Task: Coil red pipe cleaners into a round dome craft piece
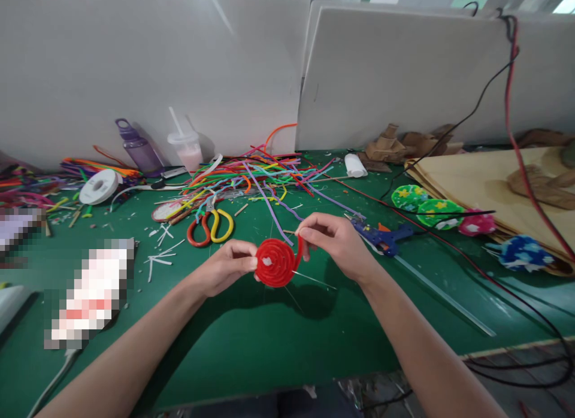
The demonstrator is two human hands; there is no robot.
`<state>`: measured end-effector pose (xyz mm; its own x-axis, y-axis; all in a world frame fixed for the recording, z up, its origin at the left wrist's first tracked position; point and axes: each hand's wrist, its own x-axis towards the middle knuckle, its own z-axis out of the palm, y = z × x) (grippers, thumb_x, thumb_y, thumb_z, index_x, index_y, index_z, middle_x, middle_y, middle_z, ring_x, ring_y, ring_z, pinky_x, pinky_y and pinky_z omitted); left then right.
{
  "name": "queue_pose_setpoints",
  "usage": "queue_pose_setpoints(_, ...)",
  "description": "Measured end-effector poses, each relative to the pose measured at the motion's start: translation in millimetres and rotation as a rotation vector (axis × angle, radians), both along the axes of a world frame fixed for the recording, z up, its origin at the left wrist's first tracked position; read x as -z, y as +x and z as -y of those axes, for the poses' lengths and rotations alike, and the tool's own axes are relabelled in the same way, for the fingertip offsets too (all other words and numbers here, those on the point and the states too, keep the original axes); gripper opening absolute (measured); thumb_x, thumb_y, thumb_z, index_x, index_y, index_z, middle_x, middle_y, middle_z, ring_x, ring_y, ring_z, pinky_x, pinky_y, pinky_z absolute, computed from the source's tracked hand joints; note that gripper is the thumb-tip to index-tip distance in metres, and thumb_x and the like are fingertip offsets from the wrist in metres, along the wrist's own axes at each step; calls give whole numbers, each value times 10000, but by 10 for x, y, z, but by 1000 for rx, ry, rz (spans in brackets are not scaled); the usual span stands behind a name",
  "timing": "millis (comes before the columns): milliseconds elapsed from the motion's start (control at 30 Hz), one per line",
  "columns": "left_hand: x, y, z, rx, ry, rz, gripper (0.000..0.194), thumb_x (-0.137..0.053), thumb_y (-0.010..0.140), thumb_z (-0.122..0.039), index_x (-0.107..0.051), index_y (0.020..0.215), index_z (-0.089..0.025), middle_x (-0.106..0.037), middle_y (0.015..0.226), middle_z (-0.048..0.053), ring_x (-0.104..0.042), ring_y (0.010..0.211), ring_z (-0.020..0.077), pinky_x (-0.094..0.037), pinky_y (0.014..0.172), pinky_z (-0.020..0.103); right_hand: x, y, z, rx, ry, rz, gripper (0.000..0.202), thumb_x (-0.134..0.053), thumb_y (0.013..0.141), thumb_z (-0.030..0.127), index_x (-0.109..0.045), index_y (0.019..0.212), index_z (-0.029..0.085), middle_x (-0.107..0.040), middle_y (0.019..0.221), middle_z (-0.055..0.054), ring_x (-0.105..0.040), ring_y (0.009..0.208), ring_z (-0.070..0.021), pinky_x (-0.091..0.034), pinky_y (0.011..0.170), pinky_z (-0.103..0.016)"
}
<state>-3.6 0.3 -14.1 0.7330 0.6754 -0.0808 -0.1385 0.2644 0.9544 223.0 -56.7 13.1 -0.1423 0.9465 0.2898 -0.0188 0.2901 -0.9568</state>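
A red pipe cleaner disc, wound in a flat spiral with a small white patch left of its middle, is held above the green table. My left hand pinches the disc's left edge between thumb and fingers. At the upper right, my right hand pinches the loose end of the red pipe cleaner, which stands off the coil. Thin glue-like strands trail from the disc toward the lower right. Just right of my right hand lies a blue glue gun with a long clear glue stick.
Scissors with red and yellow handles lie before a heap of coloured pipe cleaners. Behind stand a purple bottle and a drink cup. Cables cross the right side, near decorated pieces. A phone-like blurred object lies left.
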Motion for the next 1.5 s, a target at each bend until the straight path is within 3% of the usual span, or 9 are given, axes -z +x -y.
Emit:
queue_pose_setpoints(200, 3, 4, 12, 37, 60, -21, 259, -857, 565, -365, -739, 619, -140, -665, 601, 36, -550, 560, 112, -435, 579, 235, 42, 43, -14, -149, -196, -124, 149, -696, 796, 288, -673, 723, 161, -653, 581, 21, -592, 489, -89, -367, 490, -225)
queue_pose_setpoints(400, -15, 19, 36, 20, 67, 27, 254, -842, 591, -369, -739, 606, -138, -659, 566, 40, -560, 539, 121, -441, 572, 247, 71, 5, -44, -179, -356, -355, 194, -774, 708, 320, -684, 670, 153, -675, 628, 0, -588, 532, -72, -389, 462, -175)
queue_pose_setpoints(533, -19, 18, 45, 38, 71, 33, 245, -850, 577, -364, -748, 618, -145, -668, 582, 40, -562, 542, 118, -439, 563, 238, 107, -45, -67, -324, -473, -472, 233, -781, 700, 335, -655, 684, 141, -654, 614, 15, -571, 483, -57, -449, 478, -169)
queue_pose_setpoints(633, -26, 10, 50, 83, 82, -10, 255, -855, 560, -379, -751, 613, -151, -679, 602, 50, -571, 557, 126, -441, 562, 238, 154, -44, -87, -450, -559, -475, 229, -779, 689, 315, -638, 698, 135, -657, 589, 13, -589, 455, -73, -446, 439, -166)
queue_pose_setpoints(800, -52, -15, 49, 181, 138, -79, 281, -833, 581, -428, -749, 591, -160, -677, 597, 69, -563, 568, 144, -447, 586, 269, 205, 56, -113, -649, -501, -400, 204, -730, 725, 290, -607, 703, 129, -700, 647, -35, -653, 503, -115, -329, 354, -140)
queue_pose_setpoints(933, -78, -27, 49, 266, 149, -86, 264, -821, 604, -425, -760, 611, -168, -681, 607, 72, -554, 560, 142, -445, 583, 268, 241, 60, -116, -761, -528, -333, 226, -744, 705, 302, -607, 696, 122, -708, 665, -56, -630, 468, -110, -330, 365, -154)
queue_pose_setpoints(1100, -89, -27, 58, 345, 125, -122, 266, -818, 609, -418, -760, 624, -159, -692, 616, 79, -574, 552, 150, -463, 588, 273, 280, -61, -91, -734, -572, -345, 251, -766, 697, 320, -616, 717, 120, -642, 542, 1, -574, 393, -76, -329, 350, -134)
queue_pose_setpoints(1267, -73, -31, 58, 378, 78, -138, 298, -815, 600, -452, -761, 628, -161, -688, 591, 75, -573, 525, 150, -475, 570, 274, 286, -100, -66, -646, -502, -343, 300, -777, 694, 386, -616, 706, 133, -608, 494, 19, -563, 385, -82, -344, 341, -136)
queue_pose_setpoints(1500, -73, -24, 39, 413, 38, -148, 287, -818, 604, -441, -770, 673, -167, -672, 551, 52, -538, 489, 123, -464, 562, 254, 262, -190, -27, -561, -461, -375, 289, -812, 653, 379, -659, 682, 136, -643, 632, 12, -524, 450, -50, -376, 363, -138)
